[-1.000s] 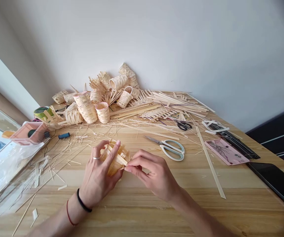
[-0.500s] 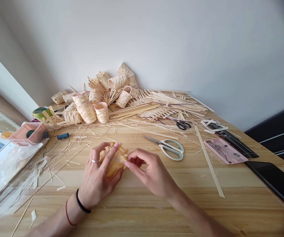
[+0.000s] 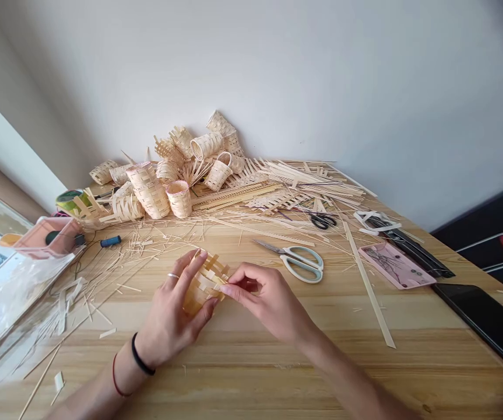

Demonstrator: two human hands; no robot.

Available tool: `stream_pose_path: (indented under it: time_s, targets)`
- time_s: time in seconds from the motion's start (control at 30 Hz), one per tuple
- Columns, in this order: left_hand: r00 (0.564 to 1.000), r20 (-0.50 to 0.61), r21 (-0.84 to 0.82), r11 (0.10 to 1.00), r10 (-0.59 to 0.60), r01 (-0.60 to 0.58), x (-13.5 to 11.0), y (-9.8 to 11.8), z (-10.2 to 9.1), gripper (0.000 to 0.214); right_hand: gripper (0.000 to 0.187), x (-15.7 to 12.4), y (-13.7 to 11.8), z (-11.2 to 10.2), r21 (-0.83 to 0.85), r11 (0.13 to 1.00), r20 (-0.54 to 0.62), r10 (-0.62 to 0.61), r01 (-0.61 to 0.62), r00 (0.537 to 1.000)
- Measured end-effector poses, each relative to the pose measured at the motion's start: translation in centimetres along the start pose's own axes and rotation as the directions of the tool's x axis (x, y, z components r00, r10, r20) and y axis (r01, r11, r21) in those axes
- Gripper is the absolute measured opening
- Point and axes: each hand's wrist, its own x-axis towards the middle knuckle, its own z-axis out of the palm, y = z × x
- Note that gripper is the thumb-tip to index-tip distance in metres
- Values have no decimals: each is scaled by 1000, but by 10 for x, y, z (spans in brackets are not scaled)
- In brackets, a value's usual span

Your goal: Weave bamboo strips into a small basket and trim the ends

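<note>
**A:** What's in the hands at this point?

**B:** Unfinished woven bamboo basket [image 3: 203, 287], held just above the tabletop [image 3: 251, 373], near the middle of it. Left hand [image 3: 168, 309] grips it, fingers curled up around the far side.

**A:** And the right hand?

**B:** Right hand [image 3: 264, 300] closed to a pinch on a bamboo strip [image 3: 222, 284] at the basket's right edge. Can't tell how the strip's end sits in the weave; the fingers cover it.

**A:** What just changed?

**B:** Basket turned slightly in the left hand, so more of the open weave now faces right. Pinch remains at that same edge.

**A:** Nearby?

**B:** Pale-handled scissors [image 3: 299, 263] lie to the right, well clear of both hands. Small finished baskets [image 3: 179, 198] sit heaped at the far side among loose strips.
</note>
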Motion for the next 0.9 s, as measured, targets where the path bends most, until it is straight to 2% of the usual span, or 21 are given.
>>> stream_pose_path:
  time_s: [0.13, 0.33, 0.53, 0.9]
  targets:
    - [997, 6, 96, 993, 75, -75, -1, -1, 2, 62, 28, 1, -1, -1, 129, 989, 18, 75, -77, 997]
    - [992, -6, 183, 975, 129, -125, 1, -2, 3, 61, 26, -1, -2, 1, 72, 996, -23, 62, -60, 998]
    - [989, -2, 180, 973, 150, -148, 2, -2, 3, 58, 30, -1, -1, 3, 82, 994, -26, 79, -76, 997]
    - [994, -3, 130, 985, 110, -109, 0, -2, 4, 49, 38, -1, 2, 0, 143, 984, 20, 108, -110, 994]
